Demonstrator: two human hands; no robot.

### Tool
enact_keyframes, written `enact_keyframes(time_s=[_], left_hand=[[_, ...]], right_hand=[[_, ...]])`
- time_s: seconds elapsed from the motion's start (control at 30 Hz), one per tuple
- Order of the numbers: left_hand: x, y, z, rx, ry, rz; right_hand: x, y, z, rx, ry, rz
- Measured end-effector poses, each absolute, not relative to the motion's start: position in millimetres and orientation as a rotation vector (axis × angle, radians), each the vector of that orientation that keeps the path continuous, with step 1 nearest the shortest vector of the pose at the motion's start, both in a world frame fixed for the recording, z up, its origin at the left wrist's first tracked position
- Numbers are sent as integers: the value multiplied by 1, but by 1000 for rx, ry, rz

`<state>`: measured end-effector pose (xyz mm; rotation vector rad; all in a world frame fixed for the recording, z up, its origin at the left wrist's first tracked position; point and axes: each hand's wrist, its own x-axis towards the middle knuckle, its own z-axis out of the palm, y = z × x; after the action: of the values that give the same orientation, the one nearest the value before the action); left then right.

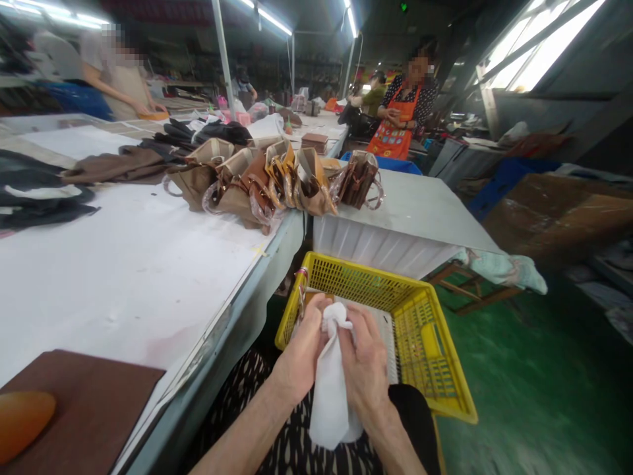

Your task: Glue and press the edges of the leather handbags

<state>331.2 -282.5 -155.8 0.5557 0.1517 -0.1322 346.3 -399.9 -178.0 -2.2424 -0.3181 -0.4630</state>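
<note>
A white cloth (330,396), thin and bunched into a knob at its top, hangs down over my lap; it could also be soft paper. My left hand (302,346) grips its bunched top from the left, fingers curled. From the other side my right hand (364,349) closes on the same bunch, thumb along the cloth. Whatever may be inside the bunch is hidden. Just beyond my hands stands a yellow plastic basket (368,274), with a brown piece and a pale flat item (388,326) partly showing in it.
At my left, a white-covered table (163,264) carries a brown flat piece (84,402) with an orange rounded object (22,422) on it. Several handbags (277,175) stand at its far corner, beside a grey-topped table (420,198). A person in an orange apron (395,125) stands farther back.
</note>
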Motion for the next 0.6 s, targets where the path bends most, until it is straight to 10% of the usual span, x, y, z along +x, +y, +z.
enact_keyframes(time_s=[0.6], left_hand=[[340,-270,-132,165,225,-93]], right_hand=[[304,-402,-166,-1993,-308,-474]])
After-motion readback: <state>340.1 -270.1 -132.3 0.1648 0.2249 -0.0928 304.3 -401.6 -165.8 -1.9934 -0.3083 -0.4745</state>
